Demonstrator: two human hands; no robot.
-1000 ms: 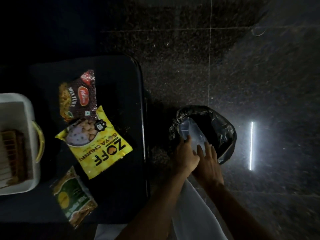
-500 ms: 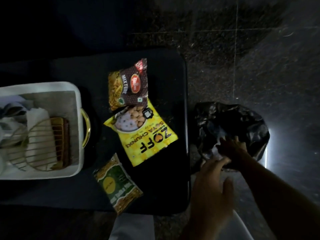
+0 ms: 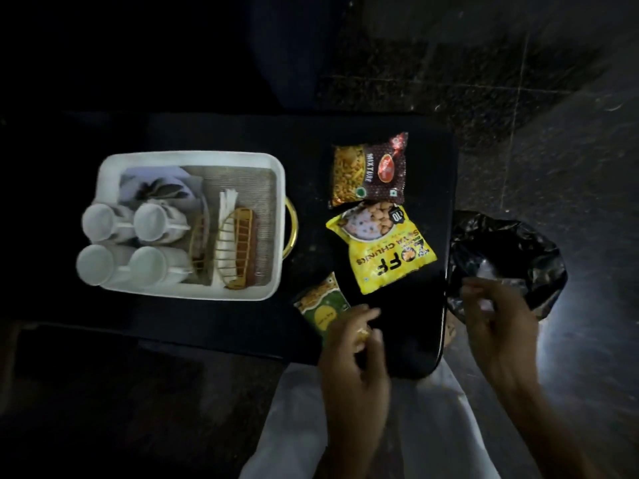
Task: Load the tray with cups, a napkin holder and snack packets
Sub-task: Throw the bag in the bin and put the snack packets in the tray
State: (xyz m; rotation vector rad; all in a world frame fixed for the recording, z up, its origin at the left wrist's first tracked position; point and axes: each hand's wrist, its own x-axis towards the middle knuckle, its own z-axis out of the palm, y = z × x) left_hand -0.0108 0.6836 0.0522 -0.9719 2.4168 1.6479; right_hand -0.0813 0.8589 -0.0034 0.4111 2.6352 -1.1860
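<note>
While left hand (image 3: 352,344) grips, packet (image 3: 320,304) lies diagonal.

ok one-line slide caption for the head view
Left hand pinching the green snack packet beside a white tray holding four cups and a napkin holder

Glossy plastic packets (image 3: 383,249), speckled polished floor (image 3: 570,140)

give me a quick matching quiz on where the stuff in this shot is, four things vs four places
Things:
1 cups
2 green packet
3 yellow packet
4 bin bag

Places:
a on the floor
b under the left hand
c in the tray
d lying free on the table

Pairs: 1-c, 2-b, 3-d, 4-a
</note>
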